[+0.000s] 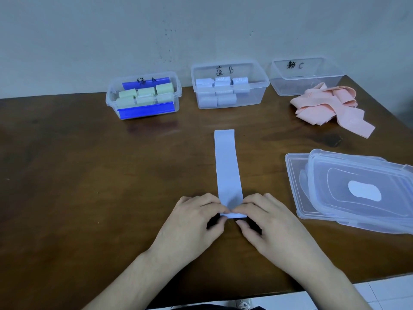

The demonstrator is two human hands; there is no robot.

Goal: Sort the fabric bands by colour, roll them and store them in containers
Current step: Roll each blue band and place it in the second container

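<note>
1. At the far left of the counter stands a clear container marked A, holding rolled green bands.
2. Next along, container B holds rolled blue bands.
3. Centre — a flat blue band runs away from the person; its near end is curled into a small roll.
4. Left hand: narrow grip, fingers pinching that roll.
5. Right hand: same narrow grip on the roll's other side.
6. Far right — container C, a heap of pink bands touching its front, stacked lids nearer.
</note>
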